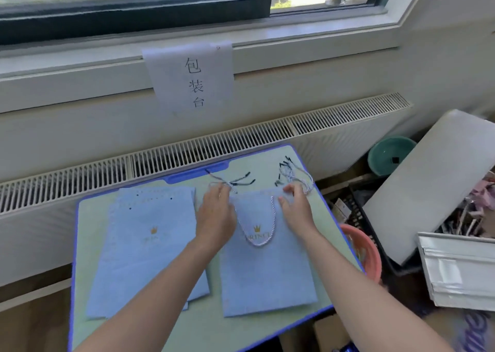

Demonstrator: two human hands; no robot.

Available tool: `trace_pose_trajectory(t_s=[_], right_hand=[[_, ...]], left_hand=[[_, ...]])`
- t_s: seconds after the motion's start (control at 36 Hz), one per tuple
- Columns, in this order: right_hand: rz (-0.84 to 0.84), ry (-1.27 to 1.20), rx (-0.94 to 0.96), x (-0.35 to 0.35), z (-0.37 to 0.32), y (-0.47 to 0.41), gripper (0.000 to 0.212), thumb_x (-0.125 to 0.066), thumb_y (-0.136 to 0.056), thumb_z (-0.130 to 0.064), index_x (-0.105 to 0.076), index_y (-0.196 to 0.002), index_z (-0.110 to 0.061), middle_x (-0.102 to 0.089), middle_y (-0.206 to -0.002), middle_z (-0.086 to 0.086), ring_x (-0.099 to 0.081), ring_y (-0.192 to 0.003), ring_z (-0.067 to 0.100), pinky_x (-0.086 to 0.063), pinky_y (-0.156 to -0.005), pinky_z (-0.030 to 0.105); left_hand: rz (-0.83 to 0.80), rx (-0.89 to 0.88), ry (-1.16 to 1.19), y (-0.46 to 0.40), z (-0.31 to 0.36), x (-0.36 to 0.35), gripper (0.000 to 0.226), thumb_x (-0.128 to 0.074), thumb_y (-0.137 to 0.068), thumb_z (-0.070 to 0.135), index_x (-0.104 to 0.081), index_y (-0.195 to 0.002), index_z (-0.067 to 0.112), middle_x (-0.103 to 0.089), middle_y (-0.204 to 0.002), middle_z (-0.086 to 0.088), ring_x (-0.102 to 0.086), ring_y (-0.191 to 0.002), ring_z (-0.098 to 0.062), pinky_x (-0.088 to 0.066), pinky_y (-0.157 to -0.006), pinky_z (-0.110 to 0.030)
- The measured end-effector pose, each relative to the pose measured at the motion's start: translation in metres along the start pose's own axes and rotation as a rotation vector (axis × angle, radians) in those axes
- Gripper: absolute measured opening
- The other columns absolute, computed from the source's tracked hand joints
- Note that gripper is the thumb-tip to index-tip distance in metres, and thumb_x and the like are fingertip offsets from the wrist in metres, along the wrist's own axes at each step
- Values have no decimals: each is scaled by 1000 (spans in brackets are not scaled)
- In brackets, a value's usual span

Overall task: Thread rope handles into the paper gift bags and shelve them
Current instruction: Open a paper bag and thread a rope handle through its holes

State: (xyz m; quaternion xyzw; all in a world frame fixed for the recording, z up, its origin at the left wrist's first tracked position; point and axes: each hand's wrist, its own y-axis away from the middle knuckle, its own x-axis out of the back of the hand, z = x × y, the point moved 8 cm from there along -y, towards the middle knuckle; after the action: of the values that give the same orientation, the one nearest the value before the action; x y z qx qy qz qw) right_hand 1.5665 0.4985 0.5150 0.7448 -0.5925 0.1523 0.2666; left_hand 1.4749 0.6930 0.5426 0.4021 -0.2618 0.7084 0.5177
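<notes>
Forearms reach in from the near edge of the small blue-rimmed table (80,244), and they end at the top of the light blue gift bag (267,271) that lies flat at the right side of the table, with its opening turned away from the person. One white rope handle (259,240) is already in this bag and hangs in a loop over the crown logo, so I judge that the second handle is the step now in hand. The left hand (214,217) rests at the bag's upper left corner and its fingers are curled around a loose rope (233,184), probably to lead its tip to a hole. The right hand (297,207) has its fingers bent onto the upper right edge of the bag; it seems to pinch the paper to keep the mouth steady, but I cannot tell this for sure. At the left lies a stack of flat bags (150,244), not yet threaded. Farther, near the back edge of the table, a heap of spare ropes (290,173) with black tips waits within easy reach. Behind it a paper sign (191,80) hangs from the window sill.
</notes>
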Motion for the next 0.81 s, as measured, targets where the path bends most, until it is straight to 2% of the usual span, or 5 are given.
trace_pose_trajectory(t_s=[0.11,0.28,0.42,0.61,0.81], right_hand=[[-10,208,70,-17,17,-6,28,-56,-91,-5,-56,-119,-9,-48,-126,10,-46,-117,21,-31,-94,20],[-23,543,309,-46,21,-7,39,-41,-93,-13,-59,-125,-1,-49,-140,20,-44,-133,37,-35,-111,46],[-28,700,451,-69,39,1,51,-34,-93,-24,-55,-134,-3,-51,-143,14,-46,-134,29,-20,-114,43],[35,754,483,-69,41,6,50,-35,-94,-25,-53,-136,-6,-49,-145,12,-40,-137,26,-20,-113,44],[23,724,417,-71,61,54,51,-36,-94,-28,-51,-139,-9,-45,-149,9,-35,-140,23,-21,-113,45]], left_hand=[[-98,-140,-153,-2,4,-47,49,-36,-84,21,-58,-122,-3,-56,-128,-23,-54,-120,-41,-51,-93,-50],[-229,-193,-340,1,-12,-103,59,-37,-87,35,-57,-129,0,-51,-139,-22,-50,-127,-42,-47,-95,-57],[-133,-252,-311,11,-20,-121,64,-36,-94,43,-40,-146,5,-32,-155,-18,-21,-145,-33,-15,-115,-52],[-120,-269,-328,8,-25,-128,65,-37,-95,43,-36,-147,4,-28,-157,-18,-18,-146,-34,-9,-118,-51],[-13,-283,-348,12,-15,-115,52,-32,-97,27,-43,-141,2,-37,-152,-19,-26,-142,-36,-18,-112,-56]])
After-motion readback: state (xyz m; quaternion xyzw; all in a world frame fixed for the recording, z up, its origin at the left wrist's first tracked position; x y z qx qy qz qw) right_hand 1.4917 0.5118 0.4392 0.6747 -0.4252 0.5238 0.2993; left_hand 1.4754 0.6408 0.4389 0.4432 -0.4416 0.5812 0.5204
